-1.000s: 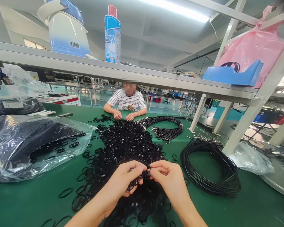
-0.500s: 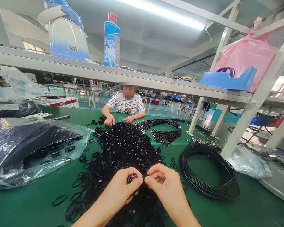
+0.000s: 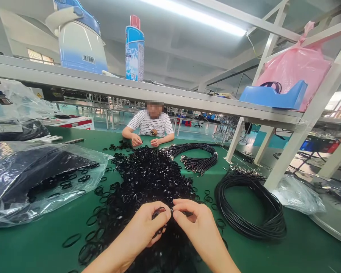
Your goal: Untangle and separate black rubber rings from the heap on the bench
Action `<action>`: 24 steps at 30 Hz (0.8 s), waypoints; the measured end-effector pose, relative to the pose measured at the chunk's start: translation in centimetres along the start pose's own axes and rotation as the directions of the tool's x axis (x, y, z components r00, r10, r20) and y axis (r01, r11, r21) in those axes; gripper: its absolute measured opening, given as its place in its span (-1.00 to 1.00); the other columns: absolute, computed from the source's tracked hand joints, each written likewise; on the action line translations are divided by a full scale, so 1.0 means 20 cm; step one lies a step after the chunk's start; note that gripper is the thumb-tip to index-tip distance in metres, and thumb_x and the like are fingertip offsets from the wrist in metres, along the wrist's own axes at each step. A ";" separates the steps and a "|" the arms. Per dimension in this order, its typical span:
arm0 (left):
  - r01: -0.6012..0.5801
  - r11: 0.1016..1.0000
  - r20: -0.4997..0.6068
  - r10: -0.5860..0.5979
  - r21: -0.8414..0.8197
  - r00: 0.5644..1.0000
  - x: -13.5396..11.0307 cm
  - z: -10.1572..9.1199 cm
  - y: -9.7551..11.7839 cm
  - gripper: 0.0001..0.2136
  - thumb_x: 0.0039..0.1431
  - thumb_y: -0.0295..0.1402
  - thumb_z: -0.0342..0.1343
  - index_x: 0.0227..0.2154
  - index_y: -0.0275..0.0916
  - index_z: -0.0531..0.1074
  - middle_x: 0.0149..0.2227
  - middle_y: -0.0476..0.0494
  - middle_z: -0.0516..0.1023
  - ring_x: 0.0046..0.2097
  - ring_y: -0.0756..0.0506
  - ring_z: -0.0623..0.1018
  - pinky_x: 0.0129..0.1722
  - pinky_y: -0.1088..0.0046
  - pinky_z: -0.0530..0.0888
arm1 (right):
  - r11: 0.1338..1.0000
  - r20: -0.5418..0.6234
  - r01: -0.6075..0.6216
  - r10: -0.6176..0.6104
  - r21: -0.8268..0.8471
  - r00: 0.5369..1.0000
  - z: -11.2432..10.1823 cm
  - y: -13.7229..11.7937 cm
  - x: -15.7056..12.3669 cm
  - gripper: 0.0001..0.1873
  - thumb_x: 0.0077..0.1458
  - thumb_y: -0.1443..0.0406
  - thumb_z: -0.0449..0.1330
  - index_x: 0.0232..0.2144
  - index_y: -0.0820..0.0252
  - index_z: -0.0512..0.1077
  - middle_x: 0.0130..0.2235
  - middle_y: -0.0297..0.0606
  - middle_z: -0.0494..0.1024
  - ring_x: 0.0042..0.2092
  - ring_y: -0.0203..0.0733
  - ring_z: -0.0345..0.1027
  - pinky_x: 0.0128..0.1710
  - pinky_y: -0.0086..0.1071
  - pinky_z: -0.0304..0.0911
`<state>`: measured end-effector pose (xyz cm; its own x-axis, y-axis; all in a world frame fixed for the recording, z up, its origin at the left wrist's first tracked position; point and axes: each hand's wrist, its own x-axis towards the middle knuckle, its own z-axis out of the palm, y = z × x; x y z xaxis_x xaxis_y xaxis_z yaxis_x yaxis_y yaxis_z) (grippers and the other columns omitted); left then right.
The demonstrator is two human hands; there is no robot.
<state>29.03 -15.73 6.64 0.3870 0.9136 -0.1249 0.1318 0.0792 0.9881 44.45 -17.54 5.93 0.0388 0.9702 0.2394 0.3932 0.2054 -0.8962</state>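
Note:
A large pile of thin black rings (image 3: 152, 172) covers the middle of the green table. Over its near part, my left hand (image 3: 143, 225) is closed around several black rings (image 3: 158, 213), with thumb and forefinger pinched together. My right hand (image 3: 197, 222) is beside it, its thumb and forefinger nearly meeting the left fingertips. Whatever is between the right fingertips is too small and dark to tell. The right hand's other fingers are curled and partly hidden.
A clear plastic bag (image 3: 74, 201) with more rings lies at left. Coiled black cables (image 3: 224, 212) lie at right, and a second cable bundle (image 3: 213, 151) farther back. A co-worker (image 3: 153, 123) sits opposite, hands at the pile's far end. A metal shelf (image 3: 170, 91) crosses above the table.
My hands stay almost in place; the right fingers have shifted slightly near the left fingertips. The co-worker has raised one hand from the rings and brought both hands closer together.

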 end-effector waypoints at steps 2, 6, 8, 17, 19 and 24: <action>-0.005 1.000 0.011 0.004 0.005 1.000 0.00 0.00 -0.01 -0.75 0.10 -0.15 0.07 -0.48 -0.25 0.30 -0.62 0.15 0.17 -0.64 0.13 0.08 -0.70 0.63 -0.05 | 1.000 -0.001 0.000 0.000 0.025 1.000 0.01 0.02 0.01 -0.85 0.01 0.28 0.18 -0.46 0.11 0.57 -0.15 -0.23 0.58 -0.11 -0.10 0.42 -0.25 -0.38 0.33; -0.024 0.999 0.015 0.023 0.038 1.000 0.01 -0.01 -0.03 -0.74 0.11 -0.14 0.05 -0.48 -0.24 0.31 -0.64 0.16 0.17 -0.65 0.13 0.08 -0.70 0.64 0.00 | 0.999 0.001 0.032 -0.032 0.018 0.999 0.02 0.02 0.00 -0.84 0.01 0.33 0.16 -0.46 0.12 0.56 -0.27 -0.27 0.59 -0.23 -0.15 0.45 -0.33 -0.42 0.31; -0.034 0.998 0.019 0.033 0.055 0.999 0.02 -0.01 -0.03 -0.74 0.12 -0.13 0.04 -0.48 -0.24 0.31 -0.64 0.16 0.17 -0.64 0.12 0.09 -0.70 0.64 0.02 | 0.998 -0.003 0.065 -0.065 -0.024 0.998 0.02 0.01 -0.01 -0.83 0.01 0.35 0.14 -0.46 0.12 0.54 -0.34 -0.30 0.58 -0.27 -0.18 0.44 -0.35 -0.44 0.30; -0.074 0.969 -0.028 0.083 0.236 0.996 0.03 0.00 -0.04 -0.80 0.14 -0.24 -0.04 -0.47 -0.24 0.33 -0.64 0.15 0.20 -0.62 0.09 0.15 -0.67 0.62 0.11 | 0.958 -0.004 0.114 -0.120 -0.262 0.993 0.05 0.02 -0.02 -0.80 0.03 0.40 0.06 -0.51 0.11 0.45 -0.43 -0.38 0.51 -0.38 -0.24 0.36 -0.36 -0.44 0.22; -0.086 0.958 -0.037 0.100 0.274 0.994 0.03 0.00 -0.04 -0.81 0.13 -0.26 -0.04 -0.48 -0.24 0.34 -0.64 0.14 0.22 -0.62 0.08 0.17 -0.66 0.61 0.13 | 0.943 -0.014 0.100 -0.110 -0.319 0.994 0.06 0.03 -0.03 -0.81 0.03 0.40 0.06 -0.51 0.11 0.43 -0.44 -0.38 0.49 -0.40 -0.24 0.34 -0.36 -0.43 0.21; -0.174 0.885 -0.090 0.234 0.431 0.968 0.02 0.00 -0.03 -0.82 0.10 -0.32 -0.01 -0.46 -0.23 0.46 -0.52 0.04 0.47 -0.47 -0.01 0.38 -0.44 0.54 0.29 | 0.924 -0.036 0.108 -0.130 -0.367 0.991 0.08 0.04 -0.03 -0.85 0.03 0.41 0.05 -0.51 0.13 0.34 -0.39 -0.37 0.45 -0.37 -0.24 0.33 -0.36 -0.42 0.22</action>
<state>29.03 -15.38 5.99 0.3237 0.9388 0.1181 0.4429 -0.2606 0.8578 43.26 -17.71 4.55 0.0206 0.9297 0.3677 0.7043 0.2475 -0.6653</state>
